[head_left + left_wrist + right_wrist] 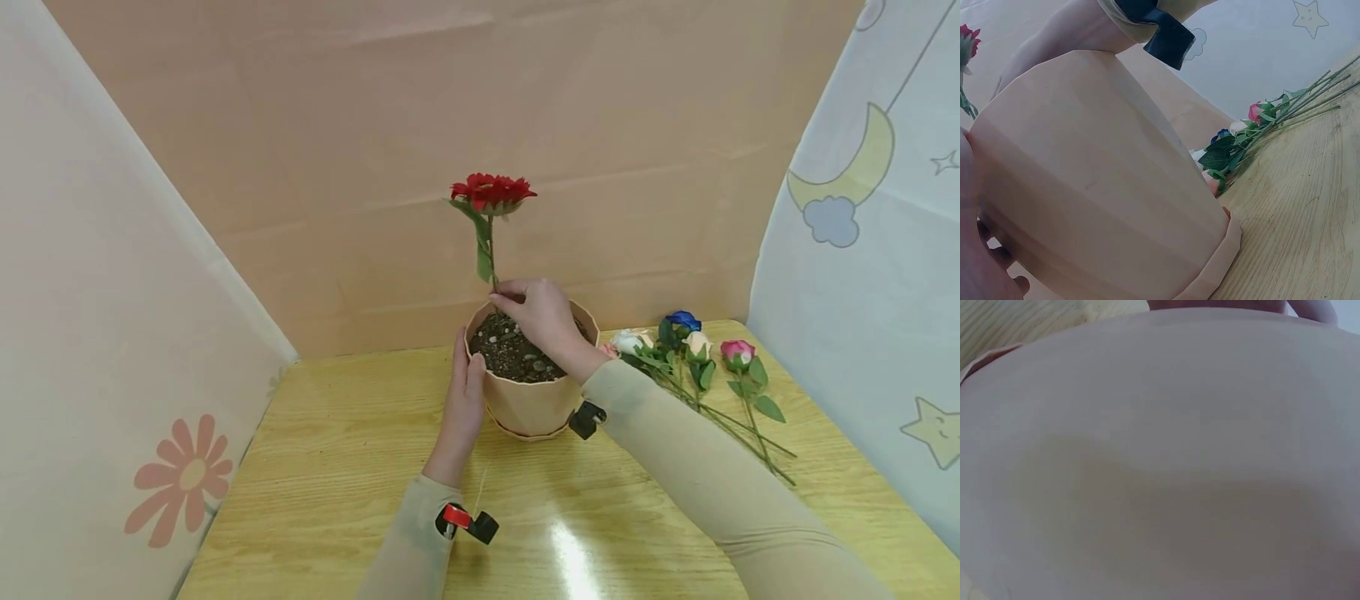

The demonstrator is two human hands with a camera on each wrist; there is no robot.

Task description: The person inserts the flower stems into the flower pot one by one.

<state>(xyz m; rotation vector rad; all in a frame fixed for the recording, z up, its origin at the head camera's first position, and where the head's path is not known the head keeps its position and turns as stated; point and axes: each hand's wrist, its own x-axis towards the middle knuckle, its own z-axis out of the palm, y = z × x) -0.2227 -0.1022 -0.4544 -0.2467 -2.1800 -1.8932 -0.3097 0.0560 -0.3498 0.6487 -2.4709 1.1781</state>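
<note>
My right hand [546, 315] reaches over the pot and pinches the lower stem of a red daisy-like flower [492, 192]. The flower stands upright, its green leaf [482, 242] hanging on the left of the stem. Dark soil [517, 354] with small pebbles fills the peach-coloured pot [528, 404], and the stem's lower end is at the soil near the back rim. Against the pot's left side rests my left hand [463, 400], fingers extended along the wall and thumb at the rim. In the right wrist view the pot's wall [1166, 437] fills nearly everything.
To the right of the pot lie several flowers with long stems: a blue rose [684, 320], a cream rose [697, 343], a white flower [628, 341] and a pink rose [738, 351]. A saucer [1225, 256] sits under the pot on the wooden table [337, 450]. Cloth walls stand behind and beside.
</note>
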